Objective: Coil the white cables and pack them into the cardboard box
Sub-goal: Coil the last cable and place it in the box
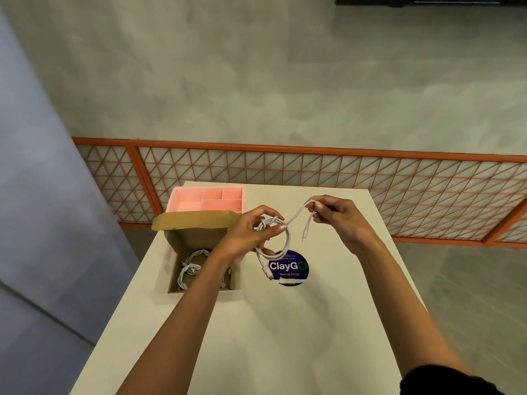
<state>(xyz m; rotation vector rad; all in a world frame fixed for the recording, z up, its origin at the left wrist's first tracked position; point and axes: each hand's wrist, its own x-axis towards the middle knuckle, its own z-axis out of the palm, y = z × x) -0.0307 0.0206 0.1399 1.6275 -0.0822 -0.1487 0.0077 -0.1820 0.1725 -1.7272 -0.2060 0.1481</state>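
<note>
Above the table, my left hand [252, 233] grips the looped part of a white cable [287, 243], thumb and fingers closed around the coil. One plug end hangs below the coil over a round sticker. My right hand [335, 213] pinches the cable's free end a short way to the right, and its small plug dangles down between my hands. The open cardboard box [201, 242] sits on the table to the left, partly behind my left forearm. Inside it lie coiled white cables [189, 269].
A pink plastic organiser tray [209, 199] with compartments stands behind the box at the table's far left. A dark round "ClayGo" sticker [289, 267] marks the white table [256, 337]. An orange lattice railing [313, 172] runs beyond the far edge.
</note>
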